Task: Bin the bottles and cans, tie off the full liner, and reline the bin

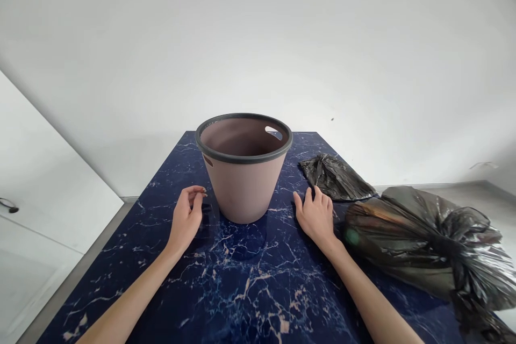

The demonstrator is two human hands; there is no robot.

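Note:
A brownish-pink trash can (245, 188) with a dark grey rim stands upright on the blue marbled table, with handle slots in its sides. No liner shows in the part of its inside that I see. My left hand (187, 215) is just left of the can, apart from it, with loosely curved fingers and nothing held. To the can's right, my right hand (316, 215) is palm down with its fingers spread, and it holds nothing. Right by its fingertips lies a flat black plastic bag (336, 176). I cannot tell whether they touch.
A filled, knotted black garbage bag (403, 242) lies along the table's right side, beside my right forearm. The marbled table (242, 290) ends near a white wall (250, 37) at the back. On the left stands a white cabinet (36, 172) with a dark handle.

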